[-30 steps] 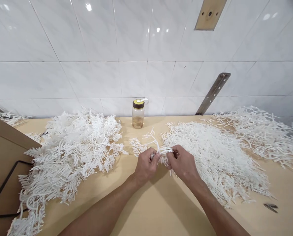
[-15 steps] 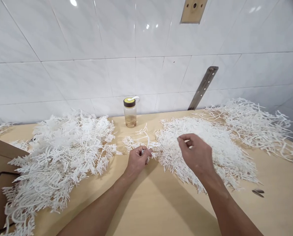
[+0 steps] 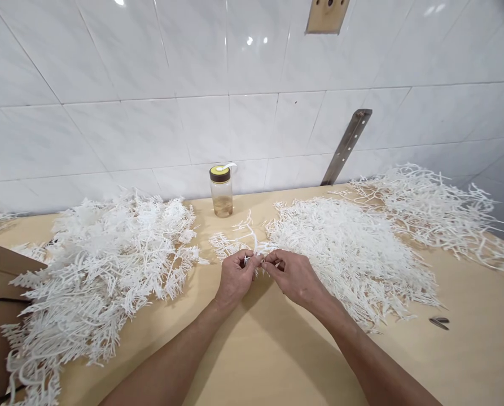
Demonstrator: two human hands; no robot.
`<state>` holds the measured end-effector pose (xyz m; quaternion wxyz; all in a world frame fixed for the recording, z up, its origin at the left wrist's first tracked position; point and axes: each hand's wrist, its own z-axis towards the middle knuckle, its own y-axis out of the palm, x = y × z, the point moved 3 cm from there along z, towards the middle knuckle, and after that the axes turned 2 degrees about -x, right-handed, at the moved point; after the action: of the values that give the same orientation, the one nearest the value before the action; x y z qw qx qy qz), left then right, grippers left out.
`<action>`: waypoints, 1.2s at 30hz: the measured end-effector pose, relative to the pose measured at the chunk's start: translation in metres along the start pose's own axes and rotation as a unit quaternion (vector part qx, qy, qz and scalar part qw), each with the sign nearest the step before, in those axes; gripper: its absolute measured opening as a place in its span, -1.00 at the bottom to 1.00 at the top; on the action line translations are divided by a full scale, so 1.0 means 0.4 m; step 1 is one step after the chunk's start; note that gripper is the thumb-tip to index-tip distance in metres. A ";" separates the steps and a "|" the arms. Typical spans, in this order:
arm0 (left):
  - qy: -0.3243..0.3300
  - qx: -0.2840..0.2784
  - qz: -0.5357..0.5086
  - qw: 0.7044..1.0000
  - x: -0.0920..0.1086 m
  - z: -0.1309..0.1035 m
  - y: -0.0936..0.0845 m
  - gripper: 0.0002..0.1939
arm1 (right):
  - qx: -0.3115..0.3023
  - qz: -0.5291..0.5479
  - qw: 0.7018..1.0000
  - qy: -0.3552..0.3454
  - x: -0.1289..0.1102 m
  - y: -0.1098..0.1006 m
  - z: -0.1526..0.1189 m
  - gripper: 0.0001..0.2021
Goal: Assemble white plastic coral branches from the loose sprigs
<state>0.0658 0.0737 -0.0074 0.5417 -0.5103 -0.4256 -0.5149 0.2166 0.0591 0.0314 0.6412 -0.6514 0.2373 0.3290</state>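
Observation:
A white branched piece (image 3: 252, 235) with thin twigs rises from between the fingertips of my left hand (image 3: 236, 276), which is closed on its lower end. Beside it, my right hand (image 3: 291, 274) is pinched with its fingertips close to the left thumb; whatever it holds is too small to make out. A dense pile of small white sprigs (image 3: 345, 248) lies just to the right of my hands. To the left is a larger heap of white feathery branches (image 3: 120, 254).
Against the tiled wall (image 3: 252, 124) stands a clear bottle (image 3: 221, 192) with a yellow-green lid. Bare white branches (image 3: 438, 208) lie at the back right. A small dark tool (image 3: 439, 322) rests on the table (image 3: 260, 361). A brown box (image 3: 1, 316) is at the left edge.
My right hand has moved left and down from above the sprig pile to meet my left hand. My left hand stays closed on the branched piece. The view has shifted slightly.

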 end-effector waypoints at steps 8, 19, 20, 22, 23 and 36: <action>-0.007 -0.002 -0.001 1.000 0.002 0.000 0.001 -0.69 | 0.000 -0.002 1.000 -0.005 0.001 0.012 0.000 -0.79; 0.062 0.010 0.072 0.995 0.023 -0.028 0.008 -0.72 | 0.003 -0.090 0.995 0.036 -0.024 0.022 0.004 -0.76; 0.062 0.013 0.069 0.996 0.025 -0.029 0.007 -0.72 | 0.015 -0.093 0.995 0.040 -0.026 0.023 0.005 -0.79; 0.054 0.019 0.052 0.997 0.029 -0.027 0.004 -0.72 | 0.063 -0.109 0.992 0.030 -0.029 0.019 0.005 -0.86; 0.047 0.024 0.038 0.998 0.029 -0.024 0.001 -0.72 | 0.095 -0.118 0.988 0.017 -0.028 0.013 0.004 -0.88; -0.087 -0.055 -0.165 0.981 0.007 0.011 -0.010 -0.63 | 0.338 -0.107 0.934 0.043 0.058 -0.209 -0.007 -0.85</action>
<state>0.0624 0.0780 -0.0036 0.3815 -0.5050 -0.5203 -0.5733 0.2937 0.0644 0.0712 0.8440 -0.4310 0.2911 0.1307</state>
